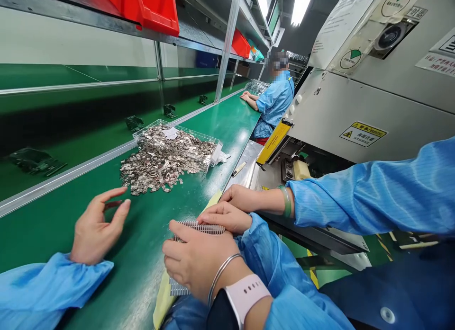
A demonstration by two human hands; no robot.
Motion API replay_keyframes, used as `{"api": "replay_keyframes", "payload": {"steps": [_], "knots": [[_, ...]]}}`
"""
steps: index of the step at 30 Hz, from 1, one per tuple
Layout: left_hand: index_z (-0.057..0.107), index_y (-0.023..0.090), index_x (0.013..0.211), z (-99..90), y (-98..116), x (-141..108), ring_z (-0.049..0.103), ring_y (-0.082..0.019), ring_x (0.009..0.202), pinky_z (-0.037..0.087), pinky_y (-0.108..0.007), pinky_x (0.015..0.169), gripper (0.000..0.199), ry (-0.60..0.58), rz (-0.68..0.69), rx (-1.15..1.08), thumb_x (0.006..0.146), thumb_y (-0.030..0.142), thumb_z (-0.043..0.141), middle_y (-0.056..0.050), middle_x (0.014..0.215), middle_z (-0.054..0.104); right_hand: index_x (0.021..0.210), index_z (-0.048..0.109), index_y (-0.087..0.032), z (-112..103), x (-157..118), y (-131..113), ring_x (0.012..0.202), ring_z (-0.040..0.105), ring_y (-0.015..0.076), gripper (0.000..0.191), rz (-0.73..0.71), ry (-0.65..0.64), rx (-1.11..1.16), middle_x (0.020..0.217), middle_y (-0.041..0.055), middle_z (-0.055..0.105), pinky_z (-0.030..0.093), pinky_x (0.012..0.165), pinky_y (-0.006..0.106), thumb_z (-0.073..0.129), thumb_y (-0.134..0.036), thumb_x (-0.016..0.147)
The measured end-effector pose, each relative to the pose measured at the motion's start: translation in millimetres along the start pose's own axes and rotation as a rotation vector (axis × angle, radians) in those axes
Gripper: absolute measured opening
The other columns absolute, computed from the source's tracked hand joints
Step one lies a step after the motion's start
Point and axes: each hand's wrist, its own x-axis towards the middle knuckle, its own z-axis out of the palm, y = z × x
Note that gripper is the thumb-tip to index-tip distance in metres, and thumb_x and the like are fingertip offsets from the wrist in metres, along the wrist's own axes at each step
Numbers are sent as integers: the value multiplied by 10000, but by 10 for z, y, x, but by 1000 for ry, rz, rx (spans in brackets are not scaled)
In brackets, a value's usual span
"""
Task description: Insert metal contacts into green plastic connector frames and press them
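Note:
My left hand [204, 256], with a bangle and a pink-strapped watch on its wrist, lies over a ribbed silver metal plate [209, 229]. Its fingers curl round the plate's left side and cover most of it. At the far end, my right hand [231, 218] presses its fingertips onto the same plate. Right behind it reaches another person's hand [240, 197] with a green bracelet; its fingertips are hidden. A further hand [95, 228] of another person hovers open over the table at the left. Pale yellow material [161, 304] shows beneath the plate.
Small flat metal pieces [152, 166] spill from a clear plastic tray [215, 155] onto the green table [142, 240]. Red bins [152, 10] stand on the shelf above. A grey machine [384, 102] rises at the right. Farther along sits a co-worker [279, 100] in blue.

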Motion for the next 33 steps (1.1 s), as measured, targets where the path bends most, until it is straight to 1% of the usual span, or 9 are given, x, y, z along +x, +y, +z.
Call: {"api": "replay_keyframes", "payload": {"steps": [4,8,13,16,19,21,23,27,33], "knots": [[574,215,1148,68,96,-133,666,-189,870,531,-286,722,398,-59,183,206,842,469,543,-54,1140,655,836,745,-124,-228,76,-45,625,607,153,464,-2,-59,-194,704,50,686,459,593,248,720,-566,697],[569,219,1142,68,74,-198,662,-173,887,516,-222,669,395,-127,129,158,855,490,538,-49,1113,661,731,744,-135,-505,357,-151,559,544,132,169,-45,32,-475,591,15,644,417,564,239,787,-295,700],[563,221,1128,92,33,-294,662,-176,951,516,-245,841,365,-253,82,39,859,467,554,-42,1064,680,683,751,-171,-460,849,-172,706,557,153,86,-147,56,-677,659,7,646,406,685,249,802,-107,660],[571,228,1117,96,29,-342,666,-171,949,523,-231,837,352,-272,91,28,856,464,559,-37,1061,684,758,765,-167,-403,834,-204,825,568,164,105,-198,53,-713,794,33,681,408,792,263,734,-69,736],[583,240,1096,75,36,-388,670,-159,939,525,-208,828,326,-288,93,45,853,457,565,-25,1043,691,899,761,-151,-401,532,-274,765,580,158,163,-110,-30,-573,827,57,688,441,739,276,670,-277,850],[591,243,1077,60,41,-412,674,-150,921,525,-195,820,313,-306,95,47,850,458,569,-18,1022,696,898,759,-139,-398,295,-294,657,577,151,286,60,-183,-364,744,56,681,460,663,284,706,-405,810],[596,246,1063,52,42,-422,675,-145,911,524,-187,814,307,-319,93,41,848,463,570,-14,1009,699,859,761,-142,-380,125,-280,629,586,152,292,200,-277,-168,705,52,679,476,654,293,783,-403,731],[600,247,1053,53,41,-414,677,-146,907,525,-185,801,312,-320,81,39,845,477,569,-14,1000,702,868,759,-138,-339,34,-210,681,617,161,305,263,-272,52,747,59,702,495,683,295,834,-358,671],[619,255,1029,46,76,-399,684,-152,887,532,-184,764,335,-321,93,86,828,516,565,-5,985,712,850,749,-107,-330,28,-126,703,636,146,378,293,-207,169,828,65,719,497,719,278,877,-343,585]]}}
